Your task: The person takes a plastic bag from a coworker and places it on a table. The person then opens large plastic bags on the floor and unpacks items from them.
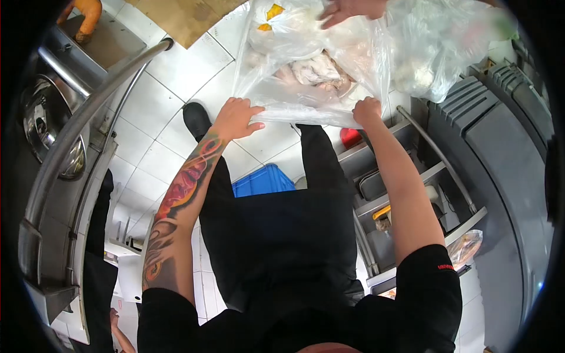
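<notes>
A large clear plastic bag (306,112) is stretched between my two hands in front of my legs. My left hand (235,117) is closed on the left end of its near edge. On the right end, my right hand (368,110) grips the same edge in a fist. Inside the bag lie pale, pinkish pieces that look like raw meat (318,70), partly blurred by the plastic. Another person's hand (353,8) reaches over the far side of the bag, fingers spread.
More filled clear bags (426,65) lie to the right, beside grey bins (471,117). A metal rail (97,106) and a steel bowl (50,126) stand left. Behind my legs is a blue crate (265,179). Cardboard (182,23) covers tiles ahead; another person's arm (120,335) shows lower left.
</notes>
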Action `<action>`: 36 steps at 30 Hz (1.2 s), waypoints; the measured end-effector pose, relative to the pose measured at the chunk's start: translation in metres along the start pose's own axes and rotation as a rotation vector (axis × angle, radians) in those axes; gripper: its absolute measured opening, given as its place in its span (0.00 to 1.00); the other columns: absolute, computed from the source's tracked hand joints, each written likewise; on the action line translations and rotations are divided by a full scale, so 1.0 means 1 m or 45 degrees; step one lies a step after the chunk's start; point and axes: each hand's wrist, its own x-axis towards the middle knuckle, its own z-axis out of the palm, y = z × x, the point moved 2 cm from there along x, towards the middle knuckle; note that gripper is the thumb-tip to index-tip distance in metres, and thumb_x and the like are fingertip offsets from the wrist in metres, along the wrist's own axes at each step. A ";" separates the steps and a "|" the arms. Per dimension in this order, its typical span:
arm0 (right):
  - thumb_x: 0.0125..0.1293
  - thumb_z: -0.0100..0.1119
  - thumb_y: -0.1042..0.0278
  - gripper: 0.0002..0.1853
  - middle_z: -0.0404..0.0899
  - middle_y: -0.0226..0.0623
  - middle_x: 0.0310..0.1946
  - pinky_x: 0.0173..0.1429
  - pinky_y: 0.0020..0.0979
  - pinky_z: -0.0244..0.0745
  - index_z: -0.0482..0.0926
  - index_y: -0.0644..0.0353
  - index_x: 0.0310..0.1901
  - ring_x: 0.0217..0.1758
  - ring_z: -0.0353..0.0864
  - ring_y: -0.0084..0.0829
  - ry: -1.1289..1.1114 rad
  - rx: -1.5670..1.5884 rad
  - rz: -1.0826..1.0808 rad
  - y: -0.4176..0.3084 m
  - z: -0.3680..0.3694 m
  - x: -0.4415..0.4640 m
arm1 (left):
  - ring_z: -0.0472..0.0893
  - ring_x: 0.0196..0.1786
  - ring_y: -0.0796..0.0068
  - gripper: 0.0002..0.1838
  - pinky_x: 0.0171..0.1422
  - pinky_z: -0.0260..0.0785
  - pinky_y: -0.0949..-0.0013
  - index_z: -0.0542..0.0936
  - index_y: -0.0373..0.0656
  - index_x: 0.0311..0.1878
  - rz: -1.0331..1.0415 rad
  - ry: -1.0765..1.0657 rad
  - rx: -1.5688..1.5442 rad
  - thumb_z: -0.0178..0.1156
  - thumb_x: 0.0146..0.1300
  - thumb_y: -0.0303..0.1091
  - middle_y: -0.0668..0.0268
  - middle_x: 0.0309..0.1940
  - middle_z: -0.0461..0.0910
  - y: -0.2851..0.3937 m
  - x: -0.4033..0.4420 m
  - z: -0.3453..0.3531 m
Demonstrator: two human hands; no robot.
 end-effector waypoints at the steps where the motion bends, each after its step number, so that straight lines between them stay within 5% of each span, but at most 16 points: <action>1: 0.64 0.55 0.46 0.24 0.77 0.40 0.59 0.61 0.44 0.74 0.81 0.52 0.55 0.62 0.78 0.43 0.007 -0.015 -0.003 0.002 0.005 -0.001 | 0.78 0.43 0.57 0.25 0.54 0.63 0.57 0.84 0.49 0.50 -0.009 -0.062 0.082 0.57 0.64 0.59 0.56 0.37 0.77 0.001 0.004 0.005; 5: 0.65 0.52 0.45 0.26 0.79 0.53 0.54 0.60 0.41 0.74 0.80 0.58 0.53 0.58 0.78 0.49 0.377 0.847 -0.322 -0.007 -0.062 0.048 | 0.79 0.44 0.54 0.25 0.51 0.67 0.53 0.84 0.47 0.49 -0.227 -0.364 0.102 0.56 0.65 0.59 0.54 0.37 0.78 0.003 0.031 0.029; 7: 0.61 0.56 0.40 0.30 0.83 0.54 0.44 0.58 0.43 0.74 0.82 0.62 0.50 0.52 0.81 0.53 0.469 1.131 -0.152 -0.006 -0.097 0.090 | 0.79 0.41 0.51 0.22 0.46 0.70 0.51 0.84 0.46 0.47 -0.341 -0.290 0.056 0.55 0.67 0.54 0.52 0.40 0.78 -0.001 0.043 0.047; 9: 0.60 0.57 0.39 0.31 0.84 0.53 0.40 0.58 0.41 0.74 0.83 0.63 0.48 0.50 0.82 0.53 0.515 0.953 -0.160 -0.027 -0.098 0.141 | 0.80 0.43 0.49 0.22 0.48 0.71 0.50 0.83 0.44 0.48 -0.380 -0.293 0.021 0.54 0.68 0.53 0.50 0.44 0.78 0.007 0.061 0.037; 12: 0.53 0.63 0.36 0.41 0.80 0.56 0.51 0.61 0.44 0.73 0.76 0.63 0.59 0.59 0.78 0.52 0.280 0.721 -0.131 -0.101 -0.068 0.162 | 0.79 0.49 0.47 0.22 0.53 0.71 0.50 0.82 0.41 0.51 -0.334 -0.183 -0.131 0.53 0.69 0.50 0.48 0.51 0.78 0.009 0.095 0.040; 15: 0.49 0.68 0.36 0.54 0.61 0.56 0.69 0.63 0.55 0.68 0.59 0.61 0.71 0.71 0.63 0.56 0.457 0.495 0.200 -0.148 -0.071 0.079 | 0.74 0.60 0.45 0.23 0.63 0.66 0.50 0.78 0.40 0.57 -0.055 0.295 -0.234 0.53 0.69 0.49 0.45 0.52 0.78 -0.022 0.144 0.073; 17: 0.48 0.73 0.42 0.57 0.37 0.56 0.76 0.69 0.62 0.58 0.50 0.53 0.75 0.76 0.48 0.63 0.279 0.511 0.186 -0.152 -0.070 0.073 | 0.74 0.60 0.45 0.26 0.64 0.65 0.49 0.76 0.41 0.59 -0.351 0.357 -0.119 0.54 0.67 0.51 0.45 0.52 0.78 -0.049 0.167 0.048; 18: 0.48 0.73 0.42 0.57 0.37 0.56 0.76 0.69 0.62 0.58 0.50 0.53 0.75 0.76 0.48 0.63 0.274 0.506 0.180 -0.149 -0.066 0.079 | 0.74 0.59 0.45 0.27 0.63 0.66 0.48 0.76 0.42 0.59 -0.429 0.387 -0.099 0.54 0.67 0.52 0.45 0.53 0.77 -0.066 0.179 0.030; 22: 0.48 0.72 0.47 0.46 0.64 0.55 0.66 0.63 0.46 0.72 0.62 0.41 0.71 0.66 0.68 0.54 0.592 0.812 -0.085 -0.108 -0.041 0.123 | 0.81 0.49 0.53 0.26 0.57 0.72 0.52 0.79 0.41 0.54 -0.415 0.626 0.063 0.56 0.66 0.54 0.50 0.48 0.82 -0.070 0.153 -0.063; 25: 0.48 0.71 0.55 0.38 0.85 0.44 0.39 0.53 0.40 0.77 0.72 0.46 0.64 0.43 0.85 0.41 0.462 1.074 -0.146 -0.091 -0.040 0.134 | 0.83 0.48 0.61 0.23 0.54 0.74 0.62 0.78 0.38 0.55 -0.396 0.589 -0.667 0.57 0.67 0.47 0.54 0.46 0.83 -0.056 0.145 -0.056; 28: 0.47 0.71 0.58 0.33 0.85 0.43 0.37 0.50 0.37 0.77 0.77 0.51 0.60 0.39 0.85 0.37 0.265 1.403 -0.176 -0.078 -0.031 0.116 | 0.84 0.47 0.69 0.20 0.50 0.76 0.71 0.78 0.36 0.57 -0.305 0.526 -1.398 0.59 0.69 0.41 0.57 0.45 0.84 -0.030 0.150 -0.047; 30: 0.49 0.69 0.65 0.29 0.85 0.39 0.35 0.41 0.31 0.77 0.78 0.61 0.56 0.34 0.83 0.28 0.449 1.810 -0.215 -0.081 -0.017 0.084 | 0.80 0.57 0.65 0.29 0.60 0.71 0.67 0.74 0.31 0.61 -0.353 0.367 -1.893 0.61 0.67 0.47 0.54 0.56 0.79 0.008 0.149 -0.022; 31: 0.52 0.67 0.70 0.24 0.84 0.37 0.38 0.42 0.28 0.77 0.79 0.61 0.54 0.36 0.82 0.27 0.724 1.797 -0.166 -0.082 -0.012 0.061 | 0.80 0.57 0.65 0.29 0.60 0.71 0.67 0.74 0.31 0.61 -0.344 0.369 -1.898 0.61 0.67 0.47 0.54 0.56 0.79 0.026 0.148 -0.017; 32: 0.55 0.66 0.74 0.22 0.82 0.37 0.44 0.47 0.27 0.76 0.77 0.62 0.54 0.43 0.81 0.26 0.522 2.163 -0.161 -0.086 -0.034 0.018 | 0.75 0.62 0.62 0.35 0.66 0.66 0.64 0.70 0.31 0.65 -0.505 0.339 -1.761 0.62 0.65 0.50 0.50 0.60 0.74 0.040 0.147 -0.011; 34: 0.56 0.66 0.79 0.27 0.79 0.37 0.47 0.53 0.29 0.74 0.73 0.66 0.59 0.48 0.78 0.27 0.732 2.411 -0.175 -0.092 -0.024 -0.010 | 0.62 0.73 0.57 0.49 0.76 0.51 0.61 0.58 0.31 0.73 -0.656 0.260 -1.611 0.64 0.60 0.59 0.44 0.69 0.63 0.042 0.153 0.026; 36: 0.62 0.64 0.72 0.21 0.80 0.35 0.45 0.54 0.27 0.73 0.74 0.64 0.57 0.49 0.78 0.26 0.842 2.335 -0.462 -0.097 -0.079 -0.071 | 0.73 0.64 0.60 0.48 0.68 0.64 0.63 0.60 0.32 0.71 -0.606 0.210 -1.592 0.65 0.59 0.57 0.52 0.66 0.70 0.051 0.143 0.017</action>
